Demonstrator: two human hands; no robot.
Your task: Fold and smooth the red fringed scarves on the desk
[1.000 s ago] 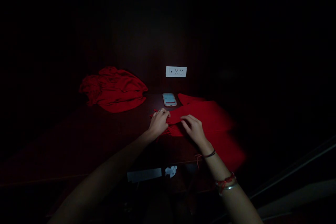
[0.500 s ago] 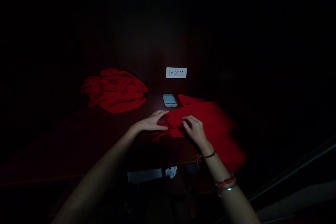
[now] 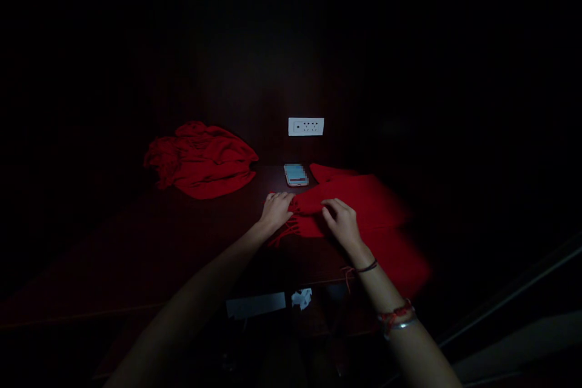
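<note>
A red fringed scarf [image 3: 373, 203] lies on the dark surface [image 3: 227, 242], near the smartphone [image 3: 296, 175]. The left hand [image 3: 276, 210] is curled over its fringed end; the right hand [image 3: 344, 223] pinches the cloth beside it.

The right arm [image 3: 381, 291] wears 1 dark cord [image 3: 367, 267], 1 red bracelet [image 3: 394, 313] and 1 silvery bangle [image 3: 404, 325].

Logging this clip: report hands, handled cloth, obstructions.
Left hand at the tasselled end of spread red fabric cloth; right hand farther along; grips unclear. Blue-screened rectangular phone beyond, apparently not blocking.
</note>
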